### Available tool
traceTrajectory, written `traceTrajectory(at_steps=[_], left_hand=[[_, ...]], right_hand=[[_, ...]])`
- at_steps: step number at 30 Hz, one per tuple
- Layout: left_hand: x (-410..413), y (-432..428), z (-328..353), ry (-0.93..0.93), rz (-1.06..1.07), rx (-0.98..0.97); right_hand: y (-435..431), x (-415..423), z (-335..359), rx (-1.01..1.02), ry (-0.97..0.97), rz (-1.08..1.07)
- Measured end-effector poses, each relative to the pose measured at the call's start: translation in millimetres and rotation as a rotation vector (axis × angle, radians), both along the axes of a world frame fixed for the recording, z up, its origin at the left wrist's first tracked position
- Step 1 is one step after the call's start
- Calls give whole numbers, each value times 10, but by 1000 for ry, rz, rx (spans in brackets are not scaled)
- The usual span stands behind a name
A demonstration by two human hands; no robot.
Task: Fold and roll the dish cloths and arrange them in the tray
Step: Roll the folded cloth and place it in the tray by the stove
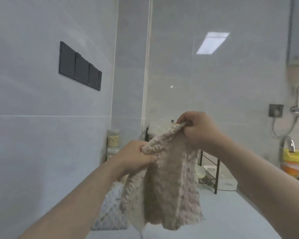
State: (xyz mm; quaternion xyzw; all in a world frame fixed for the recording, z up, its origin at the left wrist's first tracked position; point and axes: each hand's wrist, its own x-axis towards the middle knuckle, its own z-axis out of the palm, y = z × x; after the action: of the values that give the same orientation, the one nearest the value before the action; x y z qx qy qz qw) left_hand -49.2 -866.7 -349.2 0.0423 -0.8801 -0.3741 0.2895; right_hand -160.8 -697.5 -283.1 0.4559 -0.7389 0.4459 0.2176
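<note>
A fluffy beige dish cloth (pixel 164 192) hangs in the air above the counter, held up by its top edge. My left hand (pixel 135 157) grips the cloth's upper left corner. My right hand (pixel 198 130) pinches the upper right corner, higher and farther away. The cloth droops in loose folds between and below the hands. A second, pale grey-white textured cloth (pixel 109 213) lies on the counter behind and to the left of the hanging one. No tray shows in this view.
A pale counter (pixel 231 218) runs along tiled walls. A black wire rack (pixel 212 176) stands at the back, with jars (pixel 112 138) beside it. A yellow-orange bottle (pixel 295 163) and taps (pixel 289 144) are at the right. Dark wall panels (pixel 79 66) hang at the left.
</note>
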Motion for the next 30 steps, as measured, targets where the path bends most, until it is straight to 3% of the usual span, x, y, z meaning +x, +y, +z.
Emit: traceTrajectory(at_steps=[5,12,19,24,28,30], left_hand=[[-163,155,76,-73,-1,-119],[-961,83,62,-246,120,-436],[-1418,-171,81,-45,179,-443],[-1164,-48,-524,-261,60,-440],[-965,36,-1403,-519,21,-490],[-846,81,-1795,-552,20,-335]], right_hand=[[538,-306,127,128,56,-211],[637,-1144,-224,305,-4,-321],[719,-1486,-400,180,-131,-206],[916,-1301,-1016,357,-264,-158],[966,-1060,-1770,632,-289,-159],[996,-870,-2041,787,-300,-143]])
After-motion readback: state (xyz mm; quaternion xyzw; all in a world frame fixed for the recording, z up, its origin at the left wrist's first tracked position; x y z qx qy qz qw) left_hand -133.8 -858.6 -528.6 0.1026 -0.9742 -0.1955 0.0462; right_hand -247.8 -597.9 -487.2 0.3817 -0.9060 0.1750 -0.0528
